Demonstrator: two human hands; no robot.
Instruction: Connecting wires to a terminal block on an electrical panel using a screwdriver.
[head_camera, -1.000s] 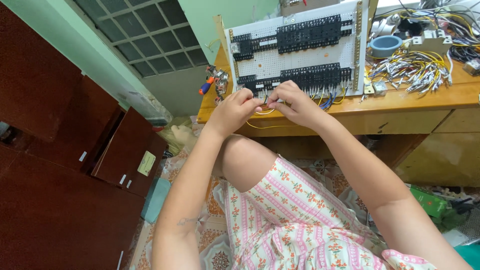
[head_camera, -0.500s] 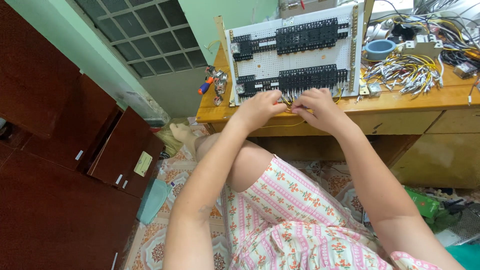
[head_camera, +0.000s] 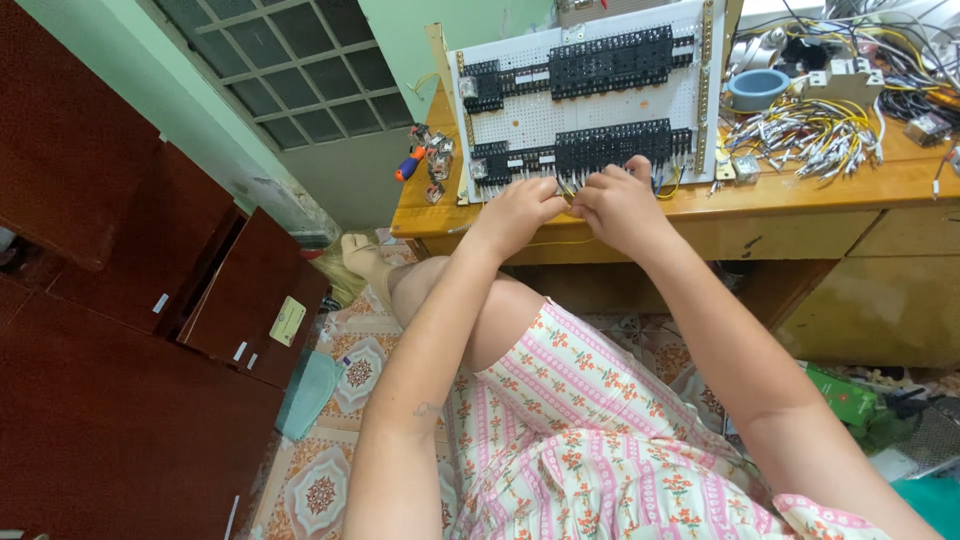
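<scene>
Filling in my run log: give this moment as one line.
left hand: pinching yellow wire | right hand: fingers at same wire | site: lower terminal row of white panel

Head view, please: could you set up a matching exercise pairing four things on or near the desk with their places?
Things:
1. white perforated panel
2. blue bowl
3. bundle of yellow wires
4. small screwdriver

Places:
A. left end of the desk
B. right of the panel, spread on the desk
C. upright, just behind both hands
D. far side of the desk, behind the wires

Pairs: 1-C, 2-D, 3-B, 4-A
</scene>
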